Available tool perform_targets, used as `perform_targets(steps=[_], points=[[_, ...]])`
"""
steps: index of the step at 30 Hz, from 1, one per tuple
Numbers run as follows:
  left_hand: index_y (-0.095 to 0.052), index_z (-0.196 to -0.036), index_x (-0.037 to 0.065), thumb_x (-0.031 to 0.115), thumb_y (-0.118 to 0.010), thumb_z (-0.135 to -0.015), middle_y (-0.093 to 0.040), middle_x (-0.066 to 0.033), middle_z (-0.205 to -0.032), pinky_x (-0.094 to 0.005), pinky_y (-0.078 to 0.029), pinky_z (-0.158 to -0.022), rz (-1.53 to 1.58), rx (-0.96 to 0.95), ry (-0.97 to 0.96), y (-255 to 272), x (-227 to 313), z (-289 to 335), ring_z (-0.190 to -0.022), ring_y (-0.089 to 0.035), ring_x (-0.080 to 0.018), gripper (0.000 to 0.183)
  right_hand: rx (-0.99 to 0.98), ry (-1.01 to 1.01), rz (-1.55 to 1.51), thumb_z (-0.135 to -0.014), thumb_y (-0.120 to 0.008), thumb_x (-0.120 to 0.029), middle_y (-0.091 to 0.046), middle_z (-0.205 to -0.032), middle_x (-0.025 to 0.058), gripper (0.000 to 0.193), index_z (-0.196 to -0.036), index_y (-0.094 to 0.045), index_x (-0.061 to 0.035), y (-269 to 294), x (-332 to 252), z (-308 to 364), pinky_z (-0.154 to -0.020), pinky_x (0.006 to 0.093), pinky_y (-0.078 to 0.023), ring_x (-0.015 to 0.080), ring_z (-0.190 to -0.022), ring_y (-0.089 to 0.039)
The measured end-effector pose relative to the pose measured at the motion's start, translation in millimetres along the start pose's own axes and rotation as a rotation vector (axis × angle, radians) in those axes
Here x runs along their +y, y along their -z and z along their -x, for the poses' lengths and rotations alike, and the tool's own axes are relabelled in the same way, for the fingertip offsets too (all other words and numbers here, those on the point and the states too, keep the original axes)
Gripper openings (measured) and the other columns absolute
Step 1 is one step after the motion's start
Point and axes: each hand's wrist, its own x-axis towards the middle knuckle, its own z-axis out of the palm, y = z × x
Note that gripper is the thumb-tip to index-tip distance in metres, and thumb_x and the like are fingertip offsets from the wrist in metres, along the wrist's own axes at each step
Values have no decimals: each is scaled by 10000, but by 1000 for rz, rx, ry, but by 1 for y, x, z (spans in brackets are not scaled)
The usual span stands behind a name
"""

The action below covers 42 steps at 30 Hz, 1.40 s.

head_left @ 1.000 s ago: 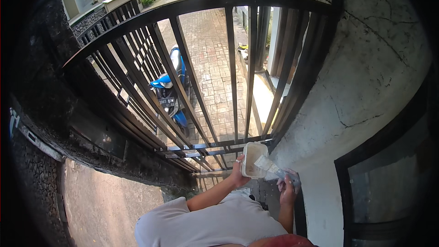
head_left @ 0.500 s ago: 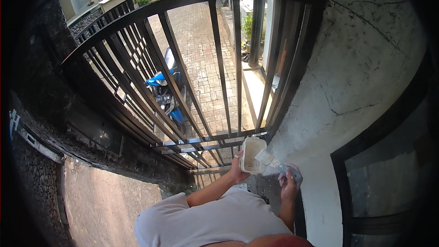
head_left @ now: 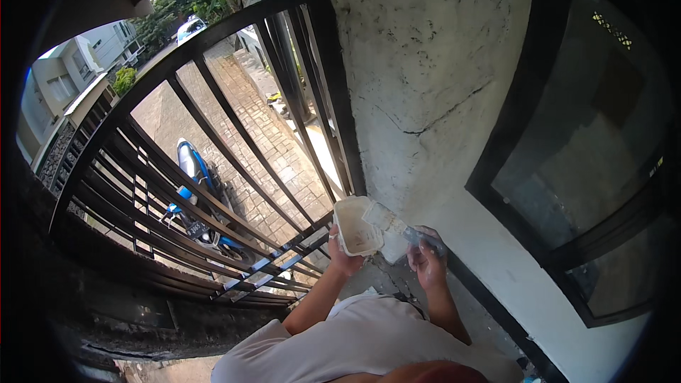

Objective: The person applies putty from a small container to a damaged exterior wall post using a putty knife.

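Note:
My left hand [head_left: 343,254] is closed around the side of a whitish plastic tub [head_left: 357,227], which is tilted so that its inside shows. A pale coating covers the tub's inner walls. In my right hand [head_left: 427,259] is a putty knife [head_left: 386,220], gripped by its handle, its smeared blade reaching over the tub's right rim. Whitish residue marks the fingers of my right hand. Just beyond the tub, a cracked, stained plaster wall [head_left: 418,85] rises.
Dark metal gate bars [head_left: 227,120] stand ahead and left of me. A blue motorcycle [head_left: 202,198] is parked behind them on brick paving [head_left: 262,149]. On the right, a dark-framed window [head_left: 567,149] is set in the wall. A white car [head_left: 190,29] stands far off.
The view has swung right, so the gate sits further left and more wall and window show. Both hands keep hold of the tub and the putty knife, with the blade still at the rim.

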Motion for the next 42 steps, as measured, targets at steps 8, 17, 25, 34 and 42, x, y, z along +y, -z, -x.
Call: perform_targets(steps=[8,17,25,34,42], points=[[-565,-1408,167,605,-423,-911,-638,-75,-1315,-529,-474,-1031,-59,-146,12,-20,1,-24,-1189,-614,-309,678,7,127,-48,-1020,-570,-464,-630,-801,160,536,-1307,-522,-15,1,-27,7,-443,285,-411,196,-546,-567],[-488,-1477,137,656,-448,-830,-600,-118,-1377,-626,-455,-1026,-135,-207,-4,-43,8,-32,-1235,-592,-367,831,25,208,-18,-953,-689,-278,-678,-864,213,492,-1311,-549,29,-9,-55,-11,-456,272,-429,210,-582,-628],[-489,-1473,147,702,-427,-849,-600,-111,-1376,-614,-485,-995,-161,-183,-16,-44,13,-19,-1220,-602,-359,837,-28,154,85,-959,-670,-251,-698,-876,218,457,-1287,-569,51,-31,-51,-18,-492,260,-442,195,-608,-637],[-528,-1436,154,695,-349,-899,-626,-98,-1324,-603,-499,-951,-70,-232,-36,-53,23,1,-1160,-626,-357,783,-69,401,55,-929,-700,-273,-700,-817,184,470,-1242,-591,60,-66,-120,-41,-466,261,-432,212,-602,-654],[-544,-1415,152,663,-385,-902,-646,-95,-1289,-591,-513,-933,-62,-220,31,-43,25,11,-1135,-641,-355,741,-92,1220,565,-990,-637,-200,-730,-930,121,404,-1337,-596,5,-194,-328,-108,-468,206,-403,146,-773,-705]])
